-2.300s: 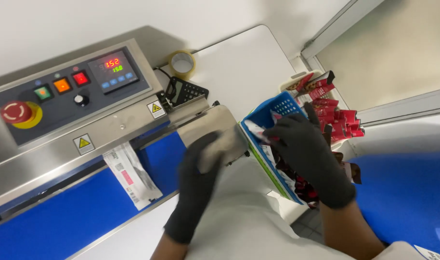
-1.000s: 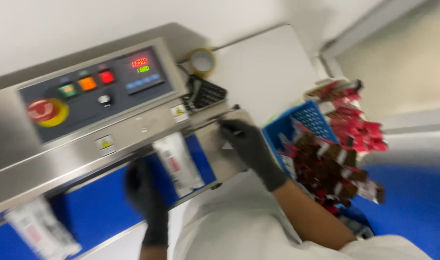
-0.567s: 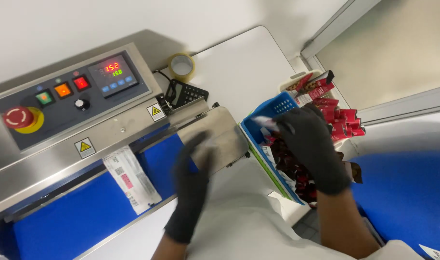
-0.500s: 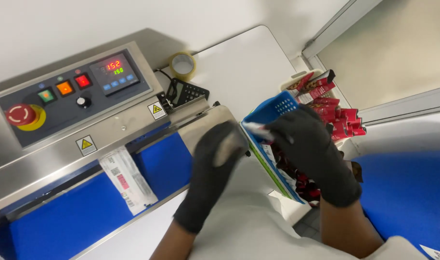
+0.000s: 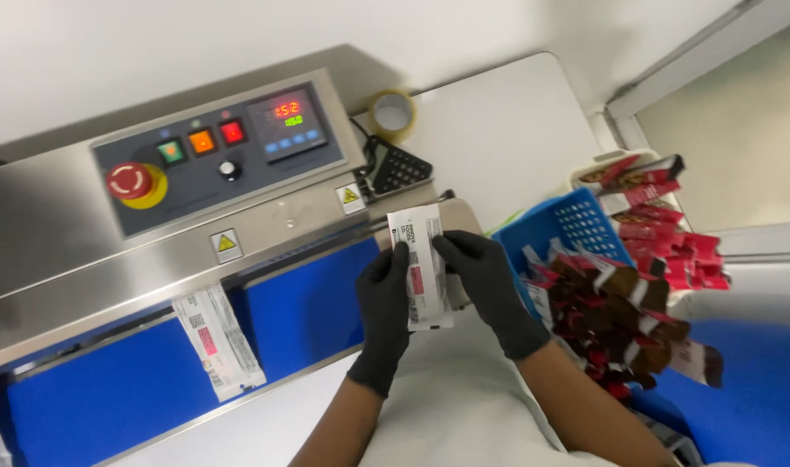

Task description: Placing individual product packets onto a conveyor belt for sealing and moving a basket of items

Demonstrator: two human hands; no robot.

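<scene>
Flat white pouch held upright at the sealer's infeed edge, black-gloved left hand and right hand fingers clamped on its sides, glossy blue belt open leftward, another pouch riding it, blue mesh basket just right.

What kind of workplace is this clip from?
Probably a small packaging or sealing station. A steel band-sealing machine with a blue conveyor belt carries a white sachet, the gloved hands hold another sachet, and a blue basket brims with red packets.
</scene>
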